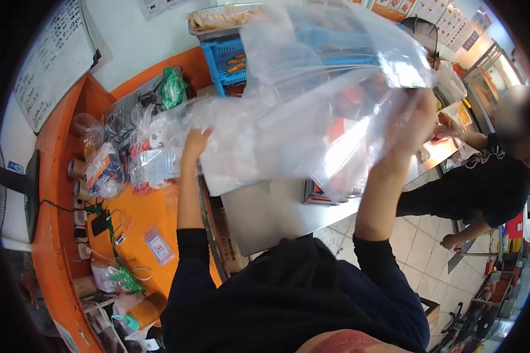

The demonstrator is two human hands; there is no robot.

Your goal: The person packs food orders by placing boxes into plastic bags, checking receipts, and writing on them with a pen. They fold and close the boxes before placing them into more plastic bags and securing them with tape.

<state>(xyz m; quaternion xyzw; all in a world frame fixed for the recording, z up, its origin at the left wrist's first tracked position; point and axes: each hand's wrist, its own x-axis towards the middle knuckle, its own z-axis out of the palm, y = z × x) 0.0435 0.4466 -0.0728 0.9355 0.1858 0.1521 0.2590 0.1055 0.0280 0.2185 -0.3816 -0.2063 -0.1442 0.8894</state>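
Observation:
A large clear plastic bag (pixel 312 117) spreads in the air over the steel counter (pixel 265 206). My right hand (pixel 415 120), blurred by motion, is closed on its right end. At the other end, my left hand (pixel 198 143) touches the edge of the plastic; its fingers are partly hidden, and whether they grip it is unclear. Left of that hand lie wrapped packs in clear plastic (pixel 153 162) and a green bag (pixel 173 88). Through the plastic, red and white shapes show faintly.
Blue crates (pixel 223 62) with a metal tray (pixel 223 17) on top stand at the back. The orange desk (pixel 141 217) holds a phone (pixel 100 223), cables and a card. On the right, a co-worker in black (pixel 482 176) stands beside the counter, one gloved hand (pixel 450 126) over it.

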